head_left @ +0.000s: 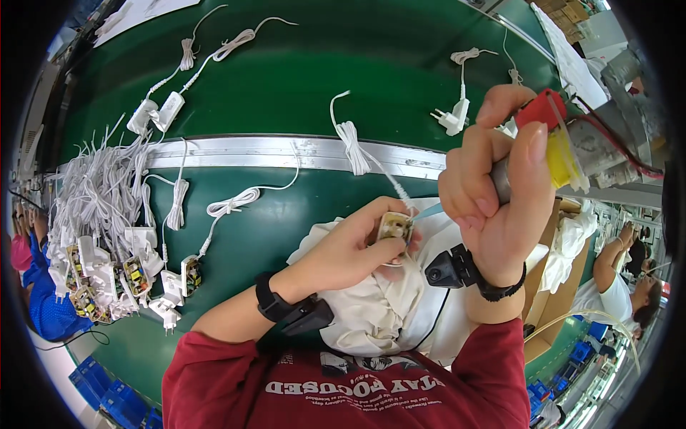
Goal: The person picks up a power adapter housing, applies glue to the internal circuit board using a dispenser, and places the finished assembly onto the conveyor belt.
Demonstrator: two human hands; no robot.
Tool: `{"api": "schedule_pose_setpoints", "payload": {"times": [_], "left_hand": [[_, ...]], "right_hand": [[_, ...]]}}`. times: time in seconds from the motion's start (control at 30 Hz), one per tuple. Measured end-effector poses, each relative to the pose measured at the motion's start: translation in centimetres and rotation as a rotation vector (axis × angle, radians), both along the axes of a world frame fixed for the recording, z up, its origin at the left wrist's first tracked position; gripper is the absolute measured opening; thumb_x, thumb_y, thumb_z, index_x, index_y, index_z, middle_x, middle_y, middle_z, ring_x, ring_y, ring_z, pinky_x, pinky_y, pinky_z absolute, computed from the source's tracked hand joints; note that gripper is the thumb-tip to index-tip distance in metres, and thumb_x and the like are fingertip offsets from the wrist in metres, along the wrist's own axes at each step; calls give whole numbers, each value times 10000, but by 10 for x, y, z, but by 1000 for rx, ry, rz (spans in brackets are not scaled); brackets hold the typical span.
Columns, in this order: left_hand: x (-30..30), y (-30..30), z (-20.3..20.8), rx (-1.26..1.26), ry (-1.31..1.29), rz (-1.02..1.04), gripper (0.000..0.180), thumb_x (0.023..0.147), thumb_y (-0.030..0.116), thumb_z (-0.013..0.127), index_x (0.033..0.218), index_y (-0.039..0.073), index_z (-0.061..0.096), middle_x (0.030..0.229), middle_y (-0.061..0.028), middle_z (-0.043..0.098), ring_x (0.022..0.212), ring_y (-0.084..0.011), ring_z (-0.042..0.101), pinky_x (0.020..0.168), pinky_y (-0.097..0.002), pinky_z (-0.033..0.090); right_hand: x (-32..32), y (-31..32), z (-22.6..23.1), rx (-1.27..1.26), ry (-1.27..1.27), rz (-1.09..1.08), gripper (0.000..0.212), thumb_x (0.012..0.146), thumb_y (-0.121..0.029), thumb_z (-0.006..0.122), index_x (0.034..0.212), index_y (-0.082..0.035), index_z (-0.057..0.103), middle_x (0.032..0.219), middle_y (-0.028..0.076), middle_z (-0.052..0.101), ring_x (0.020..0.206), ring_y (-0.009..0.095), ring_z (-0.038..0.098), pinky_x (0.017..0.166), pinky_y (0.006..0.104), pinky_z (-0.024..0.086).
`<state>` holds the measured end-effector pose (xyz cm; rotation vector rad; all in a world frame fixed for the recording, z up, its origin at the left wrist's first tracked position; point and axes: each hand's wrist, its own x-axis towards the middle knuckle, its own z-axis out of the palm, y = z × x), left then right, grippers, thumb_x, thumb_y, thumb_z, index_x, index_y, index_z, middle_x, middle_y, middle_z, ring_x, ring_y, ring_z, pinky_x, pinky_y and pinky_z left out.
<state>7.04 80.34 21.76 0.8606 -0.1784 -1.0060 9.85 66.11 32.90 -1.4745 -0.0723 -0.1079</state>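
Right over the white cloth [371,314] in the person's lap, the left hand [357,250] pinches a small open adapter shell [394,227] with its circuit board showing, grip narrow and closed on it, the white cord [354,146] trailing up across the metal strip [286,151] of the green tabletop [321,79]. The right hand [500,193] is wrapped tight around a hanging power tool with a red and yellow body [554,139], its pale tip [429,211] touching or just beside the shell; can't tell which. Looks to me like the fastening step is on, so next it needs the tip kept steady and square. Room's fine in the middle, but the left is crowded with a heap of corded adapters [107,236], and a cardboard box [554,286] sits close on the right.
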Motion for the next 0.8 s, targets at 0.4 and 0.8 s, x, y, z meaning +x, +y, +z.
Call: {"api": "schedule_pose_setpoints", "payload": {"times": [0.4, 0.8], "left_hand": [[1, 4, 8, -81, 46, -8, 447, 883, -43, 446, 1303, 60, 333, 1224, -103, 518, 1114, -180, 541, 793, -300, 557], [0, 3, 9, -97, 46, 10, 431, 892, -29, 456, 1307, 31, 355, 1223, -98, 529, 1147, -211, 526, 818, -346, 559]], "right_hand": [[-1, 9, -2, 66, 2, -57, 352, 982, -458, 320, 950, -109, 344, 492, -41, 297, 368, 46, 223, 353, 209, 198], [0, 5, 0, 6, -5, -53, 377, 979, -469, 317, 946, -96, 351, 482, -39, 298, 367, 51, 234, 352, 216, 202]]}}
